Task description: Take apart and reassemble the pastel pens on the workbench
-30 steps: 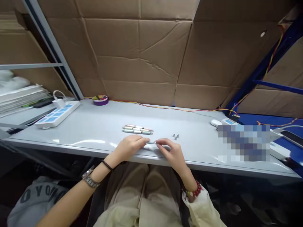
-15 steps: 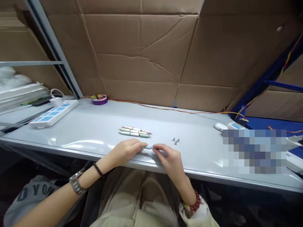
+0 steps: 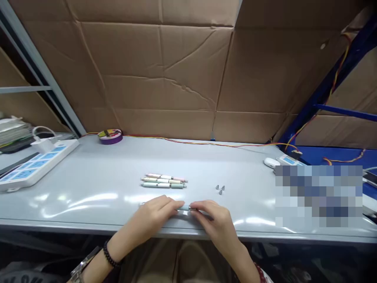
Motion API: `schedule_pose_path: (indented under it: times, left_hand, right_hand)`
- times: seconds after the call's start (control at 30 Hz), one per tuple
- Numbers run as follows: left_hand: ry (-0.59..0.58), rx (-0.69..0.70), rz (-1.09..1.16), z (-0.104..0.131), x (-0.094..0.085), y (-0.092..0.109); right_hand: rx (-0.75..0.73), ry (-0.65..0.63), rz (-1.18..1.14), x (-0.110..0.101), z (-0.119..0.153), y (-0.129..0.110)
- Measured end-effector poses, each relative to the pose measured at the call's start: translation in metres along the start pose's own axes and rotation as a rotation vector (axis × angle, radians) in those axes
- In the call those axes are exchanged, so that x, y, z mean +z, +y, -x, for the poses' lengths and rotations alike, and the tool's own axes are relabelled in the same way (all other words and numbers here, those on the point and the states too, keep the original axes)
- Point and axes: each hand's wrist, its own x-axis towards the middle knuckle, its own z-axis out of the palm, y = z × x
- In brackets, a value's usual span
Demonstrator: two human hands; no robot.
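A light blue pen (image 3: pixel 185 207) lies level between my two hands, low over the front part of the grey table (image 3: pixel 97 173). My left hand (image 3: pixel 157 212) is closed around its barrel, hiding much of it. The thumb and forefinger of my right hand (image 3: pixel 213 218) pinch the metal end of the same pen. Just beyond are a pink and white pen (image 3: pixel 165 177), a cream pen (image 3: pixel 161 181) and a green and white pen (image 3: pixel 163 185), side by side. Several small grey metal cones (image 3: pixel 220 192) stand on the table to the right.
A purple tape roll (image 3: pixel 110 136) sits at the back left, near a white power strip (image 3: pixel 39 163). Red and yellow wires (image 3: pixel 176 141) run along the back edge below cardboard (image 3: pixel 159 90). A white mouse-like object (image 3: pixel 271 162) and a blurred patch are at the right.
The view has shifted, so the table and pens appear lower and the power strip further left. Both hands keep hold of the blue pen, with little visible change in grip.
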Motion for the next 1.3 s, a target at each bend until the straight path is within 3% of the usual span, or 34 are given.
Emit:
schedule_pose_path:
  times: [0.17,0.43,0.67,0.9,1.2,1.3]
  left_hand:
    - [-0.068,-0.029,0.062,0.002,0.000,-0.001]
    - [-0.075,0.026,0.049,0.000,-0.003,0.002]
    - [-0.024,-0.027,0.046,0.000,-0.003,0.002]
    - [-0.022,-0.005,0.042,-0.002,-0.006,0.003]
    - [-0.041,-0.026,0.085,-0.001,-0.006,0.002]
    - [-0.040,-0.022,0.099,-0.002,-0.006,0.002]
  right_hand:
    - [-0.019,0.006,0.037,0.002,-0.001,-0.001]
    - [0.018,-0.104,0.256,0.004,-0.003,-0.005]
    - [0.082,-0.131,0.006,-0.005,-0.004,-0.005]
    - [0.012,-0.014,0.153,0.005,-0.001,-0.006]
    - [0.024,-0.104,0.155,0.003,-0.004,-0.007]
    - [0.015,-0.073,0.151,0.002,-0.004,-0.005]
